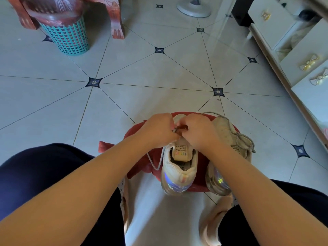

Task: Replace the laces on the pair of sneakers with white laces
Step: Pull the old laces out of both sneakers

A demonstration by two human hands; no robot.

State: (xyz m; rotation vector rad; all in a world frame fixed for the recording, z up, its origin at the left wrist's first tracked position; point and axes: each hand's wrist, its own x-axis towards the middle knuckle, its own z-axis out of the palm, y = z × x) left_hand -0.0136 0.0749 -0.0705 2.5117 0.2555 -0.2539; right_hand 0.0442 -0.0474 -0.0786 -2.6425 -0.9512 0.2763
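Two pale pink sneakers stand side by side on a low red stool (181, 116), heels toward me. Over the middle of the left sneaker (177, 167), my left hand (158, 130) and my right hand (198, 132) meet, fingers curled and pinching its grey lace (156, 160) near the eyelets. A loose end of that lace hangs down the shoe's left side. The right sneaker (223, 132) keeps its grey lace (243, 139) threaded, with ends trailing over its top. My fingertips hide the eyelets they work on. No white lace shows.
Tiled floor stretches ahead. A teal basket (69, 38) stands under a red chair (115, 20) at the far left. A white fan base (193, 9) is at the back, a white drawer cabinet (301, 55) along the right. My knees flank the stool.
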